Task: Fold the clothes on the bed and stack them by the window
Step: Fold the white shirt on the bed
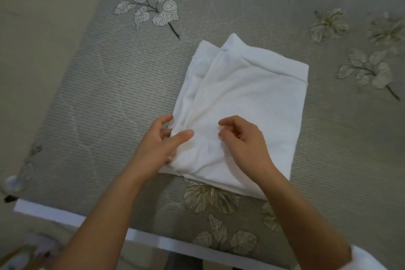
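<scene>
A white garment point(245, 103) lies folded into a rough rectangle on the grey bedspread point(105, 85), its ribbed band at the far edge. My left hand point(162, 144) is at the garment's near left edge, thumb on top of the cloth and fingers at its side, pinching a bunched fold. My right hand point(243, 138) hovers over the near middle of the garment with its fingers loosely curled and nothing in them.
The bedspread carries printed leaves and flowers point(153, 10). A white bed edge point(50, 212) runs along the near side, with pale floor point(28, 28) to the left. Some small unclear objects sit at the lower left corner point(15, 184).
</scene>
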